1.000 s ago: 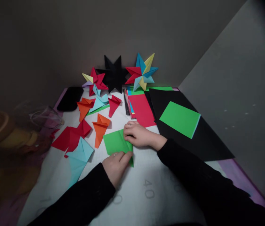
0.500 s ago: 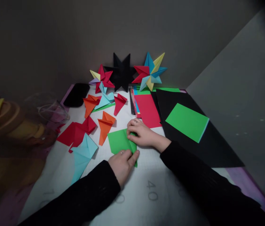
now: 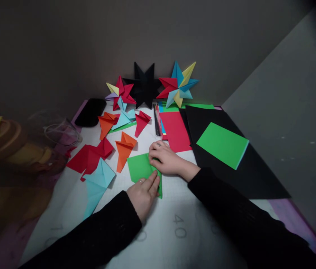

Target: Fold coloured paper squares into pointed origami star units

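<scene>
A partly folded green paper (image 3: pixel 138 167) lies flat at the middle of the table. My right hand (image 3: pixel 163 157) is closed over its upper right part, fingers bent and pressed together on the paper. From below, my left hand (image 3: pixel 144 190) reaches onto the lower right part, its index finger pointing up along the fold. Left of the green paper are an orange folded piece (image 3: pixel 125 149), a red folded piece (image 3: pixel 89 160) and a light blue folded piece (image 3: pixel 99 179).
Against the wall stand a black paper star (image 3: pixel 144 85) and two multicoloured ones. Red paper (image 3: pixel 175 130) and a green stack (image 3: pixel 222 145) on black sheets (image 3: pixel 258 179) lie right. A phone (image 3: pixel 91 113) and a clear cup (image 3: pixel 62 133) are left.
My left index finger has moved up along the fold of the green paper. My right hand stays on the paper, slightly further left in view.
</scene>
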Demonstrator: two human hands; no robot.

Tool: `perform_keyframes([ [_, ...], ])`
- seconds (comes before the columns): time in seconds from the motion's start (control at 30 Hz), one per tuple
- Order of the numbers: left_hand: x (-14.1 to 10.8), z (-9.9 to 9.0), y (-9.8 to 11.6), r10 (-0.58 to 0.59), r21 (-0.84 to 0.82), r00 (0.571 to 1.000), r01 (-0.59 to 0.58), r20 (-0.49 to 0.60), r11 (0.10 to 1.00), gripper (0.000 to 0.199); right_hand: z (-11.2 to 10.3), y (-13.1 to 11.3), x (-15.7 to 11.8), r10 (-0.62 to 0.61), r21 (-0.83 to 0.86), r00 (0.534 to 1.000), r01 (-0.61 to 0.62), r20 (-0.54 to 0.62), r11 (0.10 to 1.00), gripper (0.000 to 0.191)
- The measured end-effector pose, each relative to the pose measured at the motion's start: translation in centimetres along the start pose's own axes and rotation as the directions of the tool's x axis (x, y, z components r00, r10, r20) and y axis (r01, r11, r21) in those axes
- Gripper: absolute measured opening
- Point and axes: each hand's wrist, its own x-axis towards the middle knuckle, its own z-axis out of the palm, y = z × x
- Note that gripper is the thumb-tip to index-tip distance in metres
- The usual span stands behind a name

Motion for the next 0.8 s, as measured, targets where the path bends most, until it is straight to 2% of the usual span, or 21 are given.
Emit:
perform_keyframes([
  [0.53,0.03,0.30,0.02,0.014,-0.004,0.999,-0.014,0.044,1.000,0.032,0.51,-0.57,-0.20,0.030,-0.090,0.999,-0.032,-0.029,0.995,0.009],
  [0.8,0.03,0.42,0.18,-0.014,-0.014,0.989,0.016,0.149,1.000,0.035,0.88,-0.36,-0.15,0.045,-0.063,0.998,-0.047,-0.042,0.997,0.006],
])
